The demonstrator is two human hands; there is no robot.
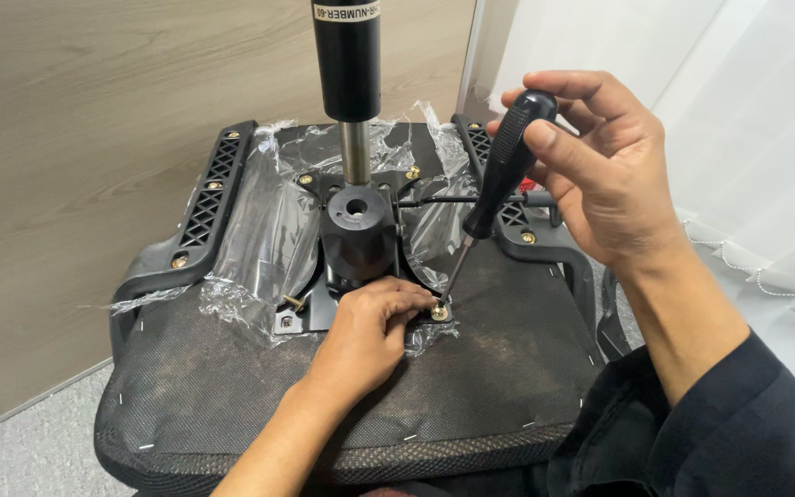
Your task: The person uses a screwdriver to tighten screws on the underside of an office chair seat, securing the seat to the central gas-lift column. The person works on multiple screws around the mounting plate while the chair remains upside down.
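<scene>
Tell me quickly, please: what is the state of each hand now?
Left hand: closed, fingers pressing on the black mounting plate beside the brass screw.
Right hand: closed around the black screwdriver, tip on that screw.

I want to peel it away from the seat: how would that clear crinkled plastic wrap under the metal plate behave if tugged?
The clear crinkled plastic wrap looks thin and floppy, so probably very light. Its ragged edges suggest it tears easily. The black metal mounting plate sits on it, so it would likely rip rather than slide free.
</scene>
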